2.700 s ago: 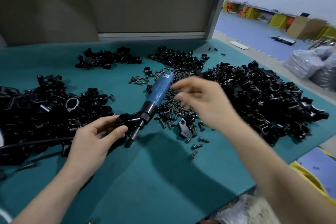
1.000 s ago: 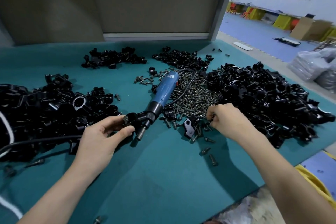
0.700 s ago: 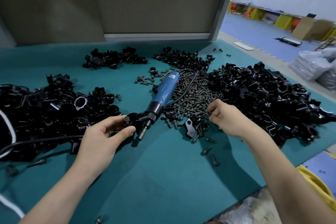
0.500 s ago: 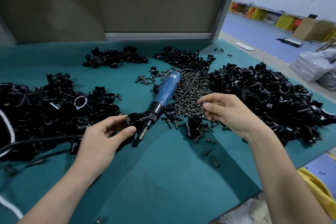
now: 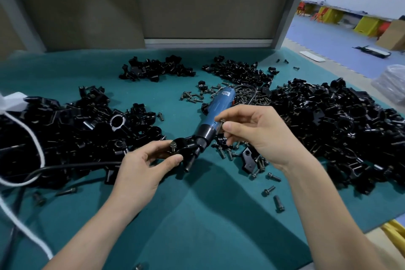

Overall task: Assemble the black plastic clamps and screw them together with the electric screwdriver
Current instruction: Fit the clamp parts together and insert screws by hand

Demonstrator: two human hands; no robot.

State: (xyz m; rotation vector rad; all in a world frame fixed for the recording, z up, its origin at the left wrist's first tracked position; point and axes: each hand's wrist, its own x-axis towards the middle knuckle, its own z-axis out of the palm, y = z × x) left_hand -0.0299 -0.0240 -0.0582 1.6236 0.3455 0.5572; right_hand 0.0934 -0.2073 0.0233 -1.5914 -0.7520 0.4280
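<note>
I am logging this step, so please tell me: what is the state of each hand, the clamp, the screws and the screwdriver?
Left hand: grips the black clamp.
Black clamp: held, first screw standing up in it.
Right hand: pinches a second screw.
Electric screwdriver: lies on the teal mat, unheld.
Loose screws: scattered on the mat.

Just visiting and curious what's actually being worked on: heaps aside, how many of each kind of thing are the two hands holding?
Black clamp: 1, gripped by the left hand
Screws: 2, one standing in the clamp, one pinched by the right hand
Total: 3
</note>
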